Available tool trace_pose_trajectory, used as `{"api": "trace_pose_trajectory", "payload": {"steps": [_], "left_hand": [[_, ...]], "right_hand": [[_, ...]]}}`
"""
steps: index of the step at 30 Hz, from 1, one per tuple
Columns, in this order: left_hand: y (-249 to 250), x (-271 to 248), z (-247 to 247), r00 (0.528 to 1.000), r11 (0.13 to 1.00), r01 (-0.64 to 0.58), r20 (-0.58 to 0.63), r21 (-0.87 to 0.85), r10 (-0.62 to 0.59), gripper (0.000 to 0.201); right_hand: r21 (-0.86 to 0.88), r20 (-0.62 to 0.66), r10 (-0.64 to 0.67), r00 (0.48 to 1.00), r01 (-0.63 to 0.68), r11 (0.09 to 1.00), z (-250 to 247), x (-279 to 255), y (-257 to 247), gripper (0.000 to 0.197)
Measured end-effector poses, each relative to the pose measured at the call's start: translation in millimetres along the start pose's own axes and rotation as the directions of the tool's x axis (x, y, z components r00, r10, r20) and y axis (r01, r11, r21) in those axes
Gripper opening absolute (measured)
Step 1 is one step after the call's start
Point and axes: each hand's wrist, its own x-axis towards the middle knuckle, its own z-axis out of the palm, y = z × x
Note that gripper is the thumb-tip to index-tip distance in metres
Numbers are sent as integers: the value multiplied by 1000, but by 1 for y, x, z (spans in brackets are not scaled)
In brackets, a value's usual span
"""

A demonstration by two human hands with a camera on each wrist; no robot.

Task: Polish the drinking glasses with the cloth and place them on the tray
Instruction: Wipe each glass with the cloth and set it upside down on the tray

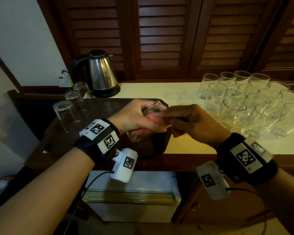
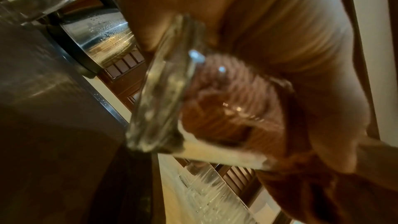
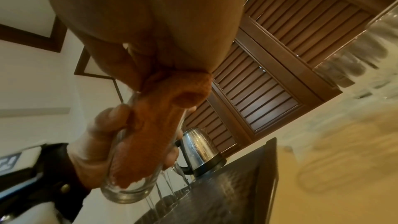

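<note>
Glass tumbler, clear and straight-walled, held tilted over the dark brown tray with left hand wrapped round its wall, right hand pinching the orange ribbed cloth stuffed inside; judged rigid, slick, breakable, best gripped mid-wall.

you face a row of dark wooden louvred doors behind a cream countertop with a dark wood front edge. to your left a pale wall carries dark wood trim and a white wall socket. a steel electric kettle stands on the counter near it. below the counter sits a white mini fridge. the light is dim and warm.
</note>
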Motion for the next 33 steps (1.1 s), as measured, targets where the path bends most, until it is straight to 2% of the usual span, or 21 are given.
{"api": "trace_pose_trajectory", "payload": {"steps": [3, 5, 7, 9, 10, 12, 14, 16, 17, 19, 21, 25, 27, 29, 31, 33], "left_hand": [[1, 0, 0, 1000, 1000, 18, 1, 10, -18, 55], [3, -1, -1, 999, 999, 40, -6, 31, -40, 51], [7, -3, -2, 998, 999, 53, -24, 13, -53, 52], [11, -2, -3, 994, 995, 83, -59, -60, -87, 52], [13, -2, -5, 994, 993, 85, -62, -85, -90, 52], [16, -1, -8, 995, 989, 83, -40, -119, -89, 55], [21, -2, -10, 996, 983, 89, -7, -158, -91, 56], [24, -2, -9, 996, 978, 91, 5, -187, -92, 49], [26, -2, -7, 996, 977, 91, 17, -193, -89, 42], [25, -3, -1, 995, 973, 94, 45, -213, -86, 24], [25, -5, 3, 995, 962, 94, 38, -255, -87, 16], [15, -14, -6, 996, 935, 75, 67, -346, -55, 21], [3, -18, -14, 993, 918, 88, 108, -387, -49, 44], [-6, -23, -19, 978, 886, 170, 182, -432, -99, 70], [-10, -27, -17, 975, 867, 184, 198, -464, -100, 68], [-7, -29, -14, 993, 913, 117, 74, -392, -95, 50]], "right_hand": [[26, 137, 21, 990, -25, 999, -1, 3, 3, 63], [50, 123, 32, 992, -38, 998, -5, 5, 7, 62], [31, -80, -20, 997, 22, 999, -3, 6, 9, 53], [47, -288, -74, 955, 91, 995, 2, 7, 10, 43], [47, -325, -101, 940, 122, 991, 3, 8, 11, 40], [40, -267, -145, 953, 161, 986, 3, 9, 8, 40], [12, -108, -185, 977, 188, 982, -2, 7, 3, 43], [-85, 5, -251, 968, 250, 965, -3, 6, 3, 50], [-101, 19, -261, 965, 262, 960, 2, 7, 5, 54], [-28, -34, -203, 979, 202, 979, 15, 12, 8, 56], [59, -128, -149, 981, 157, 986, 24, 16, 9, 51], [96, -210, -161, 964, 184, 978, 23, 22, 9, 40], [93, -237, -203, 950, 231, 969, 18, 24, 6, 39], [2, -226, -289, 930, 298, 955, 14, 25, 4, 39], [-67, -184, -331, 926, 324, 944, 13, 27, 4, 36], [-31, -155, -271, 950, 269, 963, 14, 29, 7, 35]]}}
